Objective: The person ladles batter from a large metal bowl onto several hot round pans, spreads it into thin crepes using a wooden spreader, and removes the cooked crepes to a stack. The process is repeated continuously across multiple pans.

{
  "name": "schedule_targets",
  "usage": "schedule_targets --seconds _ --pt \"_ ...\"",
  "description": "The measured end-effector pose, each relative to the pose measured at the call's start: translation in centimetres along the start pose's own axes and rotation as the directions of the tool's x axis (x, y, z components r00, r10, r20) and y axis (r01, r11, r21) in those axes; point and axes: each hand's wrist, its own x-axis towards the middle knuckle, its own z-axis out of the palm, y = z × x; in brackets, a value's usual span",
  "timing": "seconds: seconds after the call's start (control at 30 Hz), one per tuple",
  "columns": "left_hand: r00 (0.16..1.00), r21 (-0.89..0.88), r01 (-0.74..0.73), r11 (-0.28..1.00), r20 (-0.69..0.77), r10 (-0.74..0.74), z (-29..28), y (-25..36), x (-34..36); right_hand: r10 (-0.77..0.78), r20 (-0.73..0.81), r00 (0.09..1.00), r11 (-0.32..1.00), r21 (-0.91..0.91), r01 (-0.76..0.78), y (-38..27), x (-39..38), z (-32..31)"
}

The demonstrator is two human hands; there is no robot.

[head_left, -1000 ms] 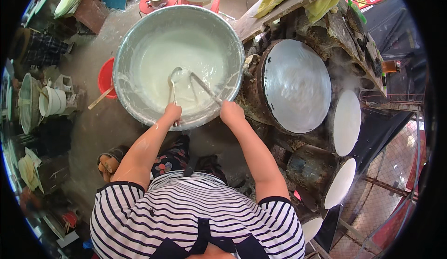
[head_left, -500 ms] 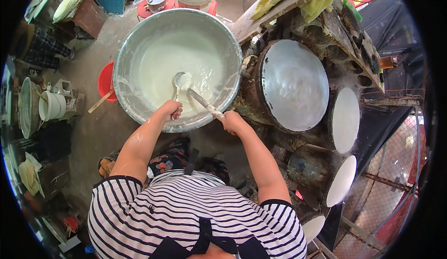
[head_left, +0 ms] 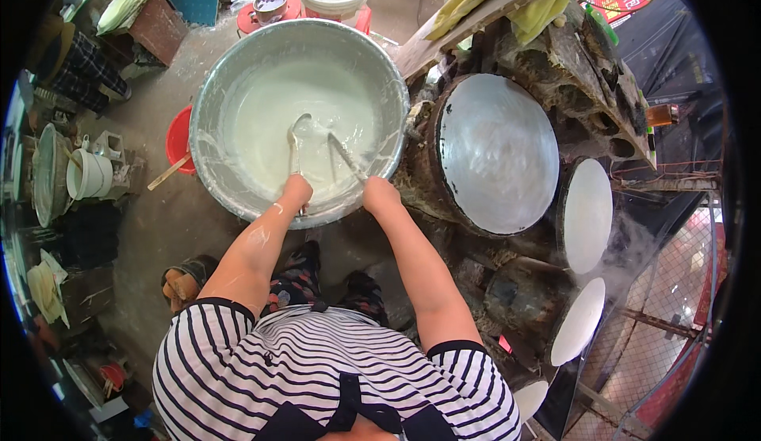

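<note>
The left hand [head_left: 297, 190] grasps a ladle [head_left: 294, 147] whose bowl lies ahead of the fist, in or just over white liquid [head_left: 258, 139]; the right hand [head_left: 380, 193] clasps a stick [head_left: 345, 156] angled toward it. With tips this near, a knock could cause splashing, and a loosened hold could drop either into the tub [head_left: 209, 132] beyond the fists.

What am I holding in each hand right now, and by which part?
The left hand holds a ladle by its handle; the right hand grips a long, narrow tool by its near end.
</note>
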Motion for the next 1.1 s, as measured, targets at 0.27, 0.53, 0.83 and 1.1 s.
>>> schedule_targets --seconds 0.27,0.53,0.83,1.1 --pt "0.940 -0.896 0.320 0.309 0.341 0.014 -3.2 3.0 -6.8 0.065 0.349 0.935 0.928 0.323 -0.185 -0.7 -3.1 -2.1" --pt "0.927 -0.991 0.106 -0.086 0.068 0.368 -9.3 9.1 -17.6 -0.273 -0.097 0.957 0.961 0.010 0.276 1.0 -9.3 -13.8" --pt "0.777 -0.857 -0.515 0.024 -0.456 0.434 -19.0 17.9 -36.6 -0.631 -0.536 0.561 0.773 -0.501 0.390 -2.0 -21.5 -34.8" --pt "0.934 -0.973 0.068 -0.221 -0.016 0.358 -13.8 11.1 -31.5 -0.734 -0.522 0.435 0.678 -0.597 0.429 8.1 -14.5 -24.4"
